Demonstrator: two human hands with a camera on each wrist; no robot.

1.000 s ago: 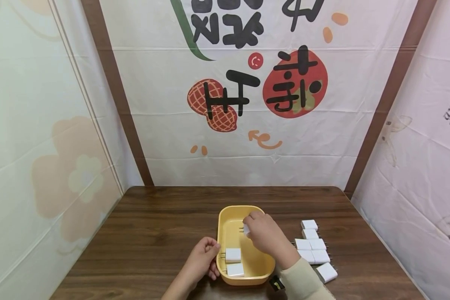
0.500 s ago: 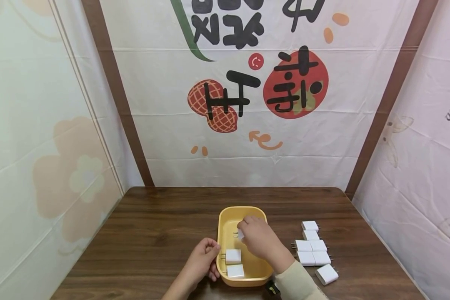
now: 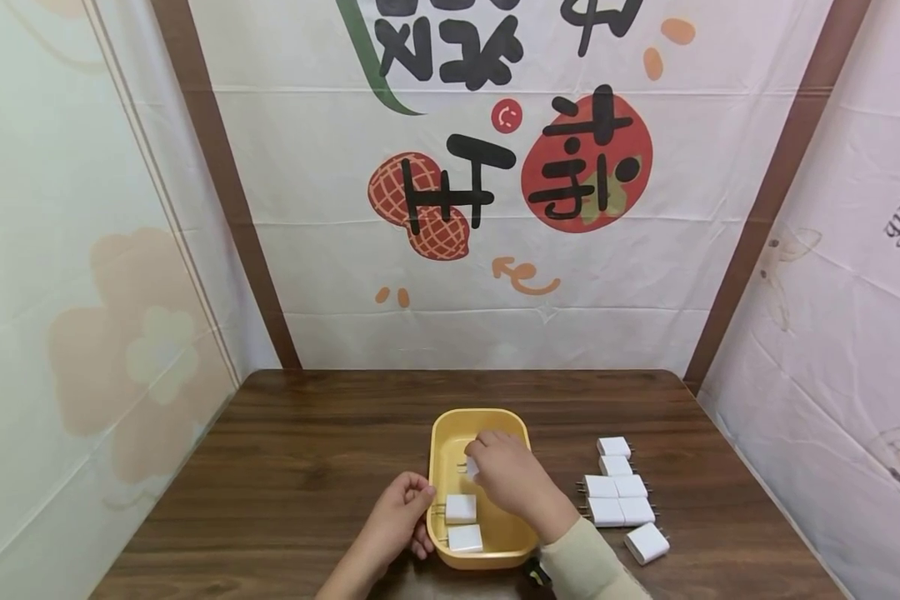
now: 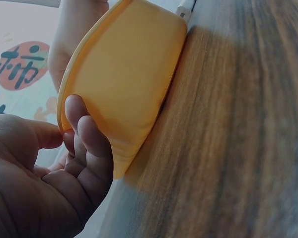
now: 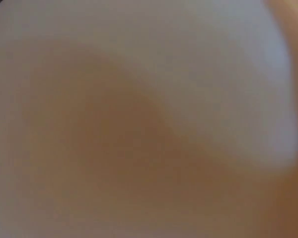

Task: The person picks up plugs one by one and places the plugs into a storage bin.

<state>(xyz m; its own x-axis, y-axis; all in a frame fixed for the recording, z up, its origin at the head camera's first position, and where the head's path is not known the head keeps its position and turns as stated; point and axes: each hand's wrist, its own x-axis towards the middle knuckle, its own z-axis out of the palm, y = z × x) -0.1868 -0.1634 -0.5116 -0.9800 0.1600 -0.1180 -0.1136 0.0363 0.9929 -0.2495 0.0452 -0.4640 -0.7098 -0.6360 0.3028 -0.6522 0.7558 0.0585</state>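
Observation:
A yellow tray (image 3: pixel 440 435) sits on the wooden table near its front edge, with two white plug adapters (image 3: pixel 461 508) lying in its near left part. My right hand (image 3: pixel 495 471) is over the tray and pinches another white adapter (image 3: pixel 471 468), prongs pointing left. My left hand (image 3: pixel 408 508) grips the tray's left rim; the left wrist view shows its thumb and fingers (image 4: pixel 84 139) on the yellow rim (image 4: pixel 124 99). The right wrist view is a close blur.
Several white plug adapters (image 3: pixel 618 496) lie in a loose group on the table to the right of the tray. Printed fabric walls close in the table at the back and both sides. A small dark object (image 3: pixel 534 572) shows by my right sleeve.
My right hand has moved left and slightly nearer inside the tray, carrying the adapter. My left hand has stayed on the rim.

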